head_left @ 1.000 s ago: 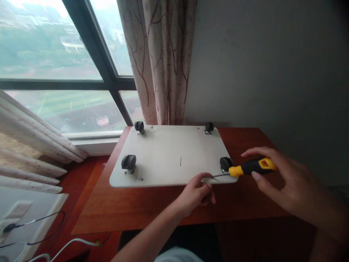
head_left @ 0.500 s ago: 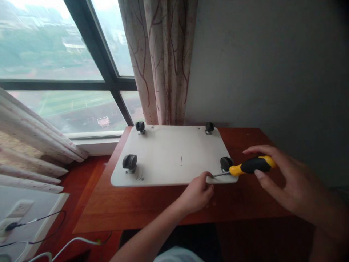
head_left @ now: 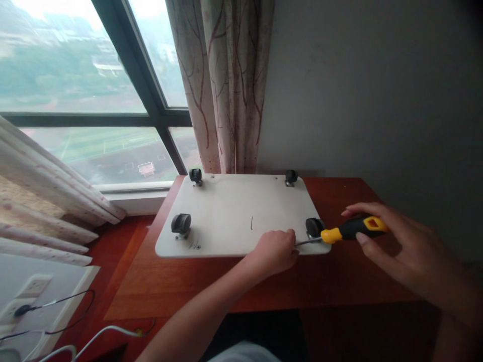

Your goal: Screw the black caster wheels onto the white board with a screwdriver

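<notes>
A yellow-and-black screwdriver (head_left: pixel 356 229) lies nearly level over the near right corner of a white board (head_left: pixel 226 206). Around its handle, the thumb and fingers of my right hand (head_left: pixel 405 246) hold it loosely from the right. My left hand (head_left: pixel 275 251) is closed at the board's near edge, where the metal shaft (head_left: pixel 308 242) runs into its fingers; the tip is hidden. Black casters stand upright at the board's corners: near right (head_left: pixel 314 226), near left (head_left: pixel 181 223), far left (head_left: pixel 195 176) and far right (head_left: pixel 291 176).
The board rests on a reddish-brown wooden table (head_left: pixel 211 286). Behind it hang a patterned curtain (head_left: pixel 230 90) and a grey wall (head_left: pixel 358 90). At left are a window (head_left: pixel 71 65), a wall socket (head_left: pixel 35 287) and cables (head_left: pixel 109 329).
My left hand has turned over, its fingers curling more out of sight. The screwdriver has rolled about its axis, showing the yellow slot in its handle, and shifted slightly right with my right hand.
</notes>
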A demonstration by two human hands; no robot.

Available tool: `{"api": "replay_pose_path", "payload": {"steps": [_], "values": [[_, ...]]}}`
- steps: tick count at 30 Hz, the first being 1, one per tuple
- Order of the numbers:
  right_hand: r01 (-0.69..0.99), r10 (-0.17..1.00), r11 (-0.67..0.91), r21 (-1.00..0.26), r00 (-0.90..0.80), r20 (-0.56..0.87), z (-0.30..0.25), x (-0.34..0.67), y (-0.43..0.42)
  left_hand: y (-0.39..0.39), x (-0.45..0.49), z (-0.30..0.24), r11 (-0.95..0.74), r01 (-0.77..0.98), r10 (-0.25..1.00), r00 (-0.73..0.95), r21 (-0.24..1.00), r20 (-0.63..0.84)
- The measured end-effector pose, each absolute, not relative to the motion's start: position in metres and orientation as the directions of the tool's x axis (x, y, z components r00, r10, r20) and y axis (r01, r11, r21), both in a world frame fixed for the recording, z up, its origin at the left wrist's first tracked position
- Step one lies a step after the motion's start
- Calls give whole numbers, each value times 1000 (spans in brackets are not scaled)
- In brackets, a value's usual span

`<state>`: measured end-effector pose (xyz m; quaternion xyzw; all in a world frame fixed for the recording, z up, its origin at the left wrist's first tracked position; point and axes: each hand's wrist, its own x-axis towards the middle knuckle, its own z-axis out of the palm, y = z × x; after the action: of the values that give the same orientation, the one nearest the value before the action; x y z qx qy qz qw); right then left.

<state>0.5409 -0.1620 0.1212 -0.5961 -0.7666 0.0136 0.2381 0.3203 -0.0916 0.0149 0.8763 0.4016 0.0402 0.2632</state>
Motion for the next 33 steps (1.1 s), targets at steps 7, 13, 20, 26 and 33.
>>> {"api": "replay_pose_path", "payload": {"steps": [7,13,20,26,33], "values": [[937,944,200,-285,-106,312,116,560,-168,-88,333,11,-641,670,700,710,373,-72],[958,931,89,-273,17,364,118,574,-178,-90,341,9,-710,638,664,748,298,-20],[957,913,45,-287,78,401,113,584,-184,-83,345,-1,-750,606,631,776,264,12],[960,914,33,-277,83,396,115,576,-180,-89,341,-8,-754,596,635,770,277,71],[961,911,19,-274,96,402,114,574,-179,-92,331,12,-725,612,675,723,318,148]]}}
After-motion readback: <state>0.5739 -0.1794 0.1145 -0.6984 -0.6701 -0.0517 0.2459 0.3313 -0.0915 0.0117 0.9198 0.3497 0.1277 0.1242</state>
